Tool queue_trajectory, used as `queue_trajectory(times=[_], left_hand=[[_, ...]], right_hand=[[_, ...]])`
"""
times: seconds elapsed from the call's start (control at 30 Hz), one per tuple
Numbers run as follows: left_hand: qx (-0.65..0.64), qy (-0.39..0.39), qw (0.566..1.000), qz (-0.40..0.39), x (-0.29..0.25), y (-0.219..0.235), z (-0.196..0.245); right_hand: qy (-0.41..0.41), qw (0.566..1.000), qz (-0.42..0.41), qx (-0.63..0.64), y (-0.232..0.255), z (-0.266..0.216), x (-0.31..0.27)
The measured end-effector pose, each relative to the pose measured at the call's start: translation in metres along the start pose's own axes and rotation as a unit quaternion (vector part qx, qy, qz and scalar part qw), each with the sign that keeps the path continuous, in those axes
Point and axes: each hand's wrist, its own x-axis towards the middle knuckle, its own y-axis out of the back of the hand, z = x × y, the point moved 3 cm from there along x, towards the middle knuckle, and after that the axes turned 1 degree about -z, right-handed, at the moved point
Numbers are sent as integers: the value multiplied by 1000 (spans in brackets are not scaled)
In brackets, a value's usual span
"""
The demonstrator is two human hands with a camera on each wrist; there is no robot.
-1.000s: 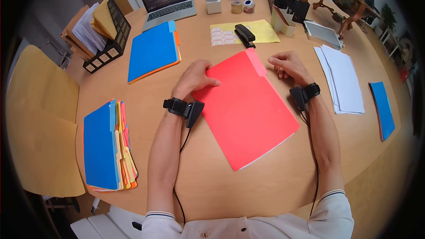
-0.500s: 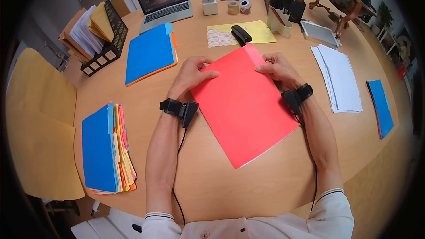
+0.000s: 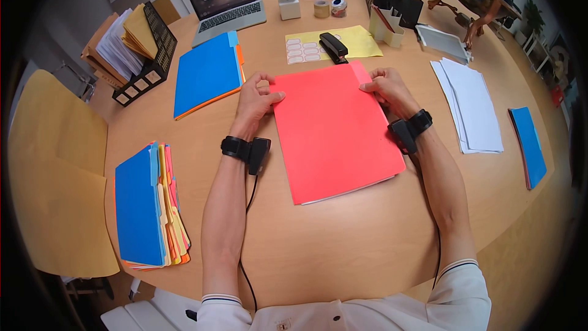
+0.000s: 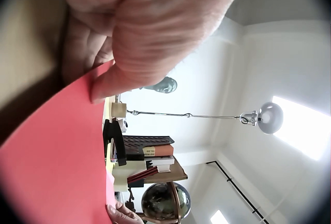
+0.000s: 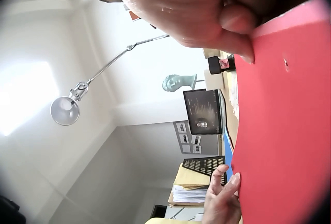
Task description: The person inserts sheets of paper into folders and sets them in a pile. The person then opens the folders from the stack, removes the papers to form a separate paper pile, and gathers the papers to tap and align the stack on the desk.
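Observation:
A red file folder lies before me on the desk, its tab at the upper right and a white paper edge showing along the bottom. My left hand pinches its upper left corner, thumb on top and fingers beneath. At the upper right edge my right hand holds it likewise, thumb by the tab. The left wrist view shows the left thumb pressed on the red cover. In the right wrist view the right thumb lies across the folder's edge. A black stapler sits just beyond the folder.
Blue and orange folders lie left of my left hand, with a mixed folder stack nearer me. White papers and a narrow blue stack lie to the right. A laptop, labels and a pen holder stand or lie farther back.
My right hand has moved in and taken hold of the folder's right edge. The folder has turned straighter, its lower end shifting left and away from me; my left hand has moved left to its corner.

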Motion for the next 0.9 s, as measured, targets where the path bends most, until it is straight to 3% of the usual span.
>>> queue_trajectory(times=[0.53, 0.63, 0.7, 0.83, 0.9], left_hand=[[29, 12, 999, 14, 2, -1, -5], [34, 9, 999, 12, 3, -2, -6], [35, 13, 999, 25, 3, -3, -5], [34, 11, 999, 25, 6, 0, -8], [23, 13, 999, 24, 5, 1, -6]], right_hand=[[24, 997, 78, -3, -3, -8, -2], [90, 988, 54, -115, 0, -2, 9], [186, 906, 84, -370, -8, -14, 5], [297, 864, 98, -394, -11, -4, 15], [259, 881, 78, -389, -9, -5, 15]])
